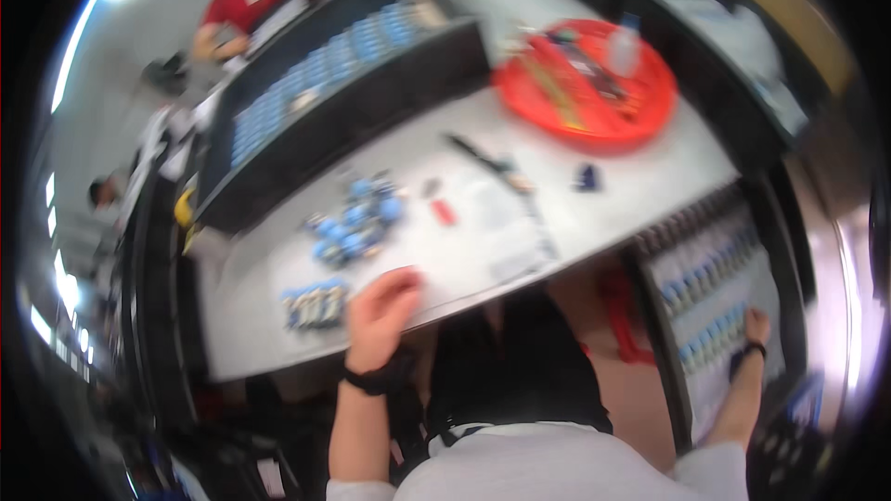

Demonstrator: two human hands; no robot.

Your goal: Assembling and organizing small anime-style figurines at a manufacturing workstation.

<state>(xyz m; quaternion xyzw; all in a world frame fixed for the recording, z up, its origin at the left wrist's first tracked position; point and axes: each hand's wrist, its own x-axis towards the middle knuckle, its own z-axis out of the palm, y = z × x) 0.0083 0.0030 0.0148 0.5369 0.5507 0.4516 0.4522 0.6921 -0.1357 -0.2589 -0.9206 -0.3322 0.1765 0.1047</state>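
Observation:
My left hand (382,314) hovers over the near edge of the white table, its fingers loosely curled and somewhat apart, with nothing visible in them. Just left of it stands a small cluster of blue-and-pale cylindrical parts (316,306). Beyond that lies a loose heap of round blue parts (357,221). Far to the right, my right hand (756,325) reaches into a dark-sided tray (666,353), at the end of a row of small blue-green parts (715,336). Its fingers are closed; blur and distance hide what they hold, if anything.
A long black bin (348,107) with rows of blue parts stands at the back. A red round basin (594,134) holds a bottle and tools. On the table (464,278) lie a dark slim tool (487,160), a red piece (443,212) and a dark blue piece (587,177). Another person (255,0) is beyond.

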